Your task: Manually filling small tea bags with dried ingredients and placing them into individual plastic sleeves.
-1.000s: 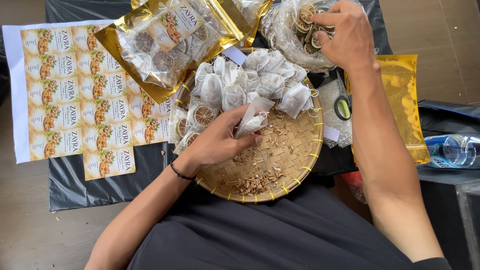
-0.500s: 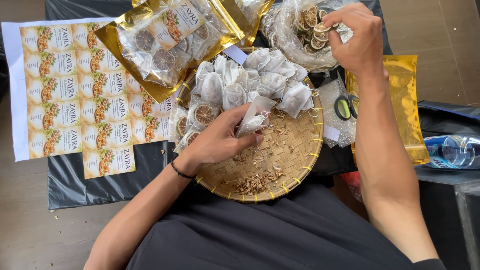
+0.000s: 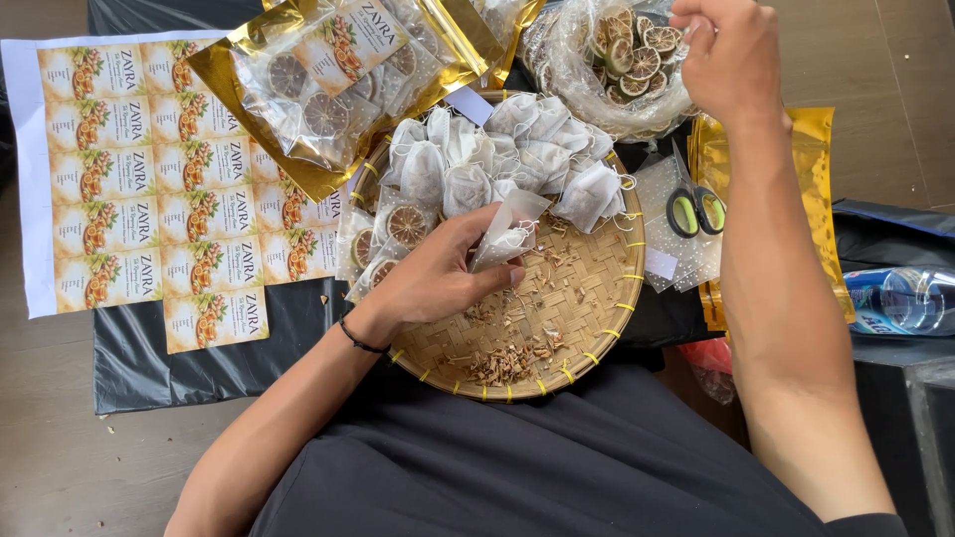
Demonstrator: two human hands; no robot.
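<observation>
Item, as I see it from my feed: my left hand (image 3: pixel 433 278) pinches a small translucent mesh pouch (image 3: pixel 505 237) over the round woven bamboo tray (image 3: pixel 557 328), beside a heap of soft white pouches (image 3: pixel 517 149). My right hand (image 3: pixel 731 55) is curled shut, apparently on a dried citrus slice, at the crinkled clear bag of slices (image 3: pixel 622 70).

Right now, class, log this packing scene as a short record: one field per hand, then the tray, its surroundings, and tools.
left hand: holds a small white pouch over the tray
right hand: at the clear bag of dried citrus slices
tray: woven, round; white pouches piled at far side, crumbs near
left of tray: label sheet, gold packs
tools: scissors
</observation>
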